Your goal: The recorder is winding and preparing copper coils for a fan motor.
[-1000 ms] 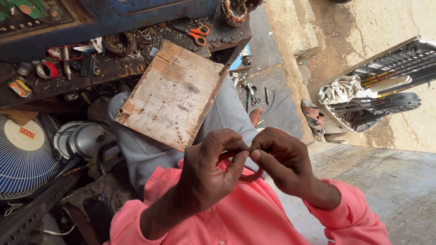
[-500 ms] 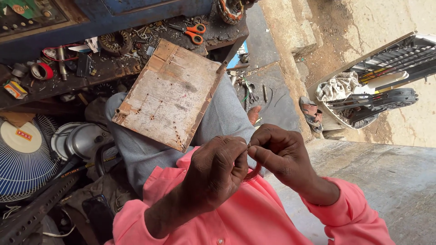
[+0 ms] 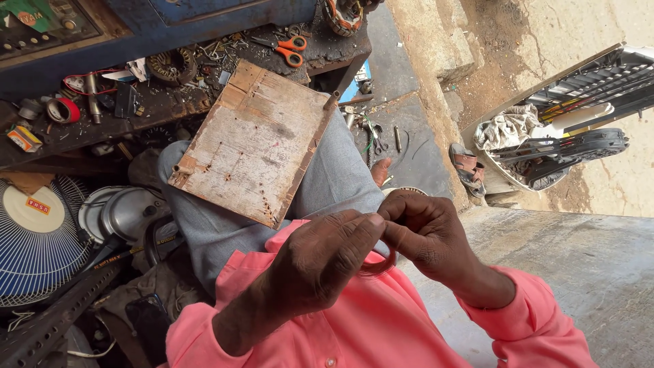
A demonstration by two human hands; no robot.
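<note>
Hands, left point(image 3: 320, 262) and right point(image 3: 422, 232), pinch a copper wire loop point(image 3: 381, 262) beside the board's point(image 3: 252, 143) near edge.

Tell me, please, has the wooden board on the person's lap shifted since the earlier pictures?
No. The wooden board lies on the lap at the same tilt, its far corner just below the orange scissors, as before.
</note>
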